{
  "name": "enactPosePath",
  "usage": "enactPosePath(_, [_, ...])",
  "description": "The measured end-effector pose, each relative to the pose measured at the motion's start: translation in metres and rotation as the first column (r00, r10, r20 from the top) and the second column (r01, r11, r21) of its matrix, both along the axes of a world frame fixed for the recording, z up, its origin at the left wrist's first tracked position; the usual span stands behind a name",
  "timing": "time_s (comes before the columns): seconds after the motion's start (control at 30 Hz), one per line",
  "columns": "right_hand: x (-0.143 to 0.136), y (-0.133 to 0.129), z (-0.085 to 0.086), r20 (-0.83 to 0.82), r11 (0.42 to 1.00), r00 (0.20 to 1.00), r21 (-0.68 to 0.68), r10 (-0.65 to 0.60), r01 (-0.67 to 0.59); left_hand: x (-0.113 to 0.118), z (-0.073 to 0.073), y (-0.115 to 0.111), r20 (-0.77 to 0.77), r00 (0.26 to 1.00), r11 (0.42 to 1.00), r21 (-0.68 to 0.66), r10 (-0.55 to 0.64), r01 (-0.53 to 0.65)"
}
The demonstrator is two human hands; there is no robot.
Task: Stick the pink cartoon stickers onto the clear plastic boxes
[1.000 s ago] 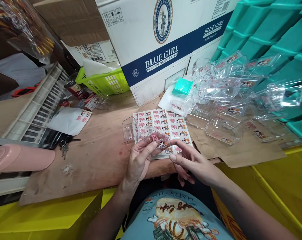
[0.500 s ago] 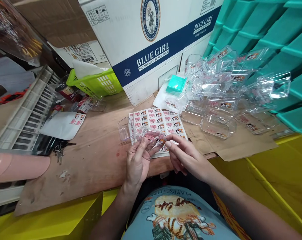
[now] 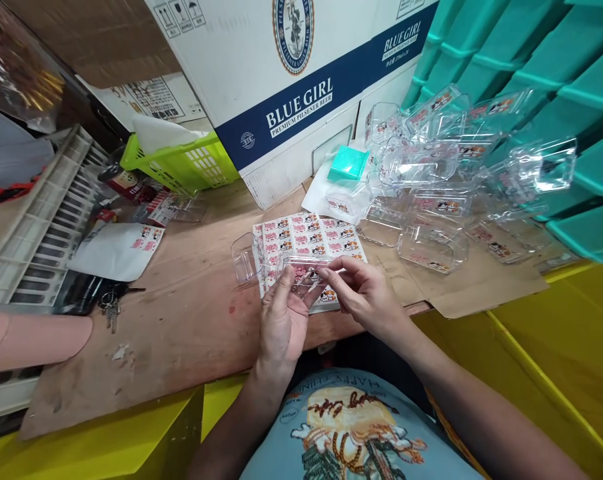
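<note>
A clear plastic box with a pink-lettered cartoon cat sticker is held low over the table's front edge. My left hand grips its left end, thumb on the near face and fingers beneath. At the right end, the thumb and forefinger of my right hand close on the box, touching the sticker's right side. Whether that sticker lies fully flat cannot be made out. Under the box are printed sticker sheets bearing the same cat design. Another clear box part rests at the sheets' left edge.
Many clear boxes with stickers are heaped at the right, beside teal bins. A teal block lies by the white beer carton. Leftward are a green basket, keys and a pink bottle.
The box in my hands has tilted and now sits more level, its upper rim showing. My right thumb and forefinger have shifted slightly left along it. The view has moved a little.
</note>
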State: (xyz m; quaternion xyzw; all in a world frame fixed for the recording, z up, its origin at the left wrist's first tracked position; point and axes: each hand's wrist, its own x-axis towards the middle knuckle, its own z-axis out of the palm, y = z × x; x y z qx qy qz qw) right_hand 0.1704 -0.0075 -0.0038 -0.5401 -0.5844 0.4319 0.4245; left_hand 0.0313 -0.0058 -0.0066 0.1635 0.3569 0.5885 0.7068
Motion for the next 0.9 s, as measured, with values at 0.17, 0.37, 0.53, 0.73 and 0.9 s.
enactPosePath(0.17, [-0.004,0.004,-0.001,0.089,0.995,0.995,0.088,-0.048,0.04,0.006,0.0,-0.005,-0.028,0.993,0.993,0.025,0.115,-0.114])
enactPosePath(0.37, [-0.002,0.007,-0.001,0.211,0.983,0.974,0.176,-0.087,0.05,0.01,0.0,-0.006,-0.061,0.988,0.989,0.034,0.144,-0.142])
enactPosePath(0.53, [-0.002,0.007,-0.005,0.328,0.961,0.935,0.273,-0.138,0.046,0.012,-0.002,-0.006,-0.057,0.987,0.988,0.044,0.152,-0.149])
enactPosePath(0.73, [-0.006,0.0,-0.005,0.42,0.942,0.895,0.337,-0.149,-0.001,0.01,-0.004,-0.006,-0.035,0.991,0.992,-0.003,0.127,-0.128])
enactPosePath(0.9, [-0.006,0.0,-0.012,0.424,0.95,0.897,0.311,-0.124,-0.015,0.006,-0.013,0.0,0.059,0.995,0.993,-0.095,0.081,-0.075])
